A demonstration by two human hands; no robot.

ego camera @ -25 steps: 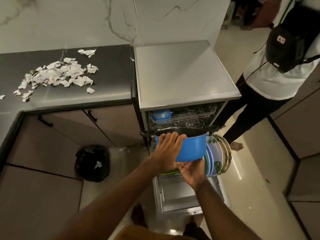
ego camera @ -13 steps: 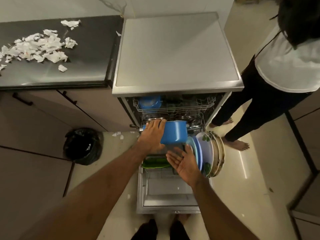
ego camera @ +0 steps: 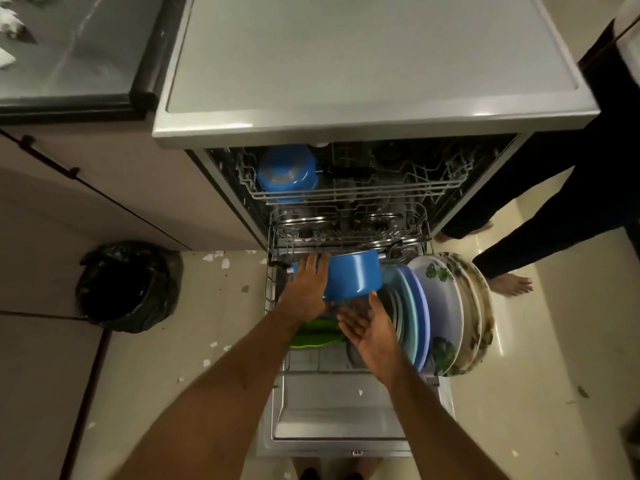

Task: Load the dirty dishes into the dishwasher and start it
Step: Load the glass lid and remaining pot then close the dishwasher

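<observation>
The dishwasher [ego camera: 374, 123] stands open with its door [ego camera: 339, 410] folded down and the lower rack [ego camera: 277, 237] pulled out. A blue pot [ego camera: 355, 277] lies tilted on its side in that rack. My left hand [ego camera: 306, 289] grips the pot's left side. My right hand [ego camera: 369, 327] is open, palm up, just below the pot and apart from it. Several plates [ego camera: 440, 313] stand on edge at the rack's right. A green item [ego camera: 315, 336] lies under my hands. A second blue pot [ego camera: 287, 173] sits upside down in the upper rack [ego camera: 398, 192].
A black bin [ego camera: 128, 285] stands on the floor to the left. Another person's legs [ego camera: 540, 216] and bare feet are to the right of the dishwasher. The dark counter [ego camera: 69, 64] at upper left carries paper scraps. Small scraps dot the floor.
My view has moved closer and lower over the dishwasher. The blue pot went down into the lower rack. My right hand let go of its underside and opened.
</observation>
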